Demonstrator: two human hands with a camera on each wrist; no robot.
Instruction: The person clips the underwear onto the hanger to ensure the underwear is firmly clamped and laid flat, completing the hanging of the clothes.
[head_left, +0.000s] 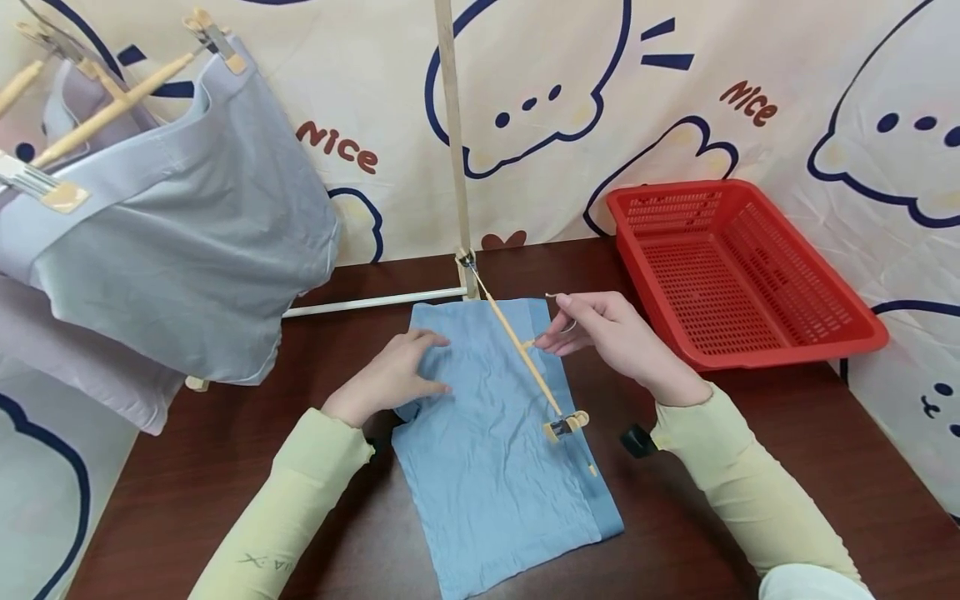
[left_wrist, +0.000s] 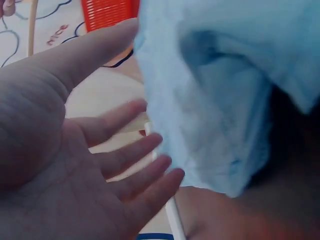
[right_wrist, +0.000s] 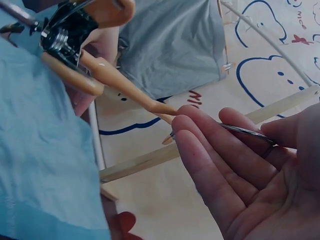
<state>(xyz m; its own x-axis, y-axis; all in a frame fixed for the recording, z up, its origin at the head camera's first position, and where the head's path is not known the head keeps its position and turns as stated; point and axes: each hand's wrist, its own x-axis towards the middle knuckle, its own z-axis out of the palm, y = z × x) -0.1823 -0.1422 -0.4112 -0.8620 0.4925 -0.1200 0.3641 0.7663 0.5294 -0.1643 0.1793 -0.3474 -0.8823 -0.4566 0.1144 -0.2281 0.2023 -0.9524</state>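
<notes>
Blue shorts [head_left: 495, 467] are spread on the dark table beneath a wooden clip hanger [head_left: 521, 354]. My right hand [head_left: 600, 329] pinches the hanger's metal hook [right_wrist: 245, 131] between thumb and fingers, to the right of the bar. One metal-and-wood clip [head_left: 567, 425] sits at the bar's near end, over the fabric; another [head_left: 467, 260] is at its far end. My left hand [head_left: 397, 375] is over the left edge of the shorts with fingers spread. In the left wrist view, its fingertips [left_wrist: 175, 177] are right by the cloth, gripping nothing.
Grey shorts [head_left: 195, 217] and lilac garments hang from clip hangers at upper left. A red plastic basket [head_left: 780, 358] stands at back right. A wooden upright [head_left: 453, 125] and a white rod [head_left: 375, 301] stand behind the shorts, before a printed cloth backdrop [head_left: 540, 208].
</notes>
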